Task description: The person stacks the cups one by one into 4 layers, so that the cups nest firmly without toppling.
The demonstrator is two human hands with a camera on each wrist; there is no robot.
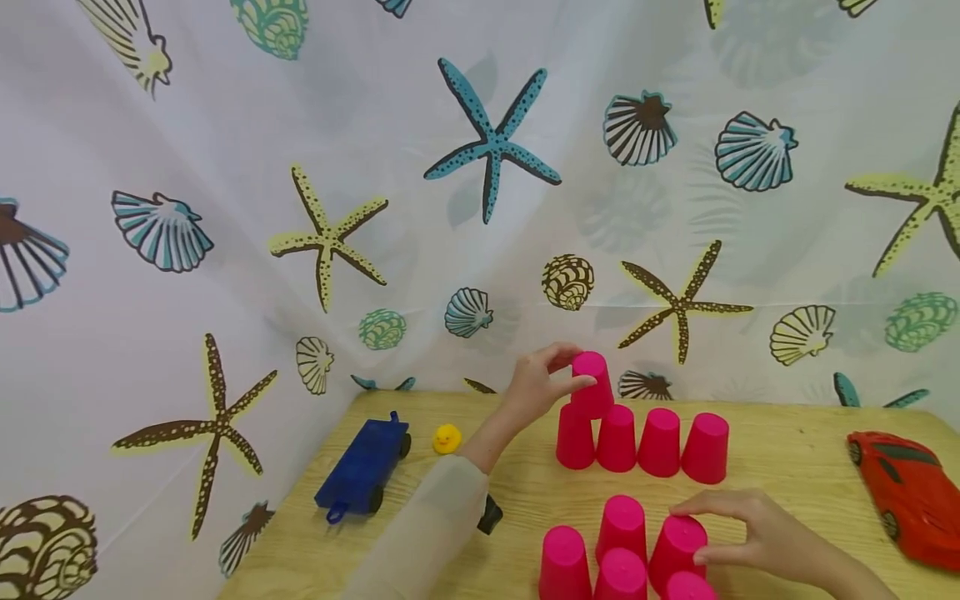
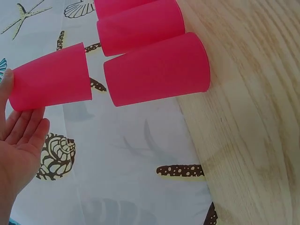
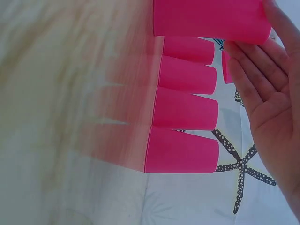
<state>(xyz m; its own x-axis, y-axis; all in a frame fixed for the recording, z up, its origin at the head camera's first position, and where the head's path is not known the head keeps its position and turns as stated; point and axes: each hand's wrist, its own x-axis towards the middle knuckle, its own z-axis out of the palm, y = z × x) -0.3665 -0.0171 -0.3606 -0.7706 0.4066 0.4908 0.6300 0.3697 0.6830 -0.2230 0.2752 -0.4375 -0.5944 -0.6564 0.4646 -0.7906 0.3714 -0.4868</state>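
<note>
My left hand [image 1: 536, 385] holds an upside-down pink cup [image 1: 594, 390] between thumb and fingers, over the left end of a row of several upturned pink cups [image 1: 659, 443]. In the left wrist view, a small gap separates the held cup [image 2: 52, 77] from the nearest row cup [image 2: 159, 70]. Lower right, the thumb and fingers of my right hand [image 1: 772, 533] grip another upturned pink cup [image 1: 678, 557] at its sides. It belongs to a front cluster of several pink cups [image 1: 566, 567]. In the right wrist view, that gripped cup [image 3: 211, 16] is partly cut off.
A blue toy wagon [image 1: 363, 467] and a yellow rubber duck [image 1: 447, 438] are on the left of the wooden table [image 1: 787, 450]. A black object [image 1: 490, 515] shows partly behind my left sleeve. At right is a red toy car [image 1: 911, 496]. A sea-patterned curtain [image 1: 525, 250] hangs behind.
</note>
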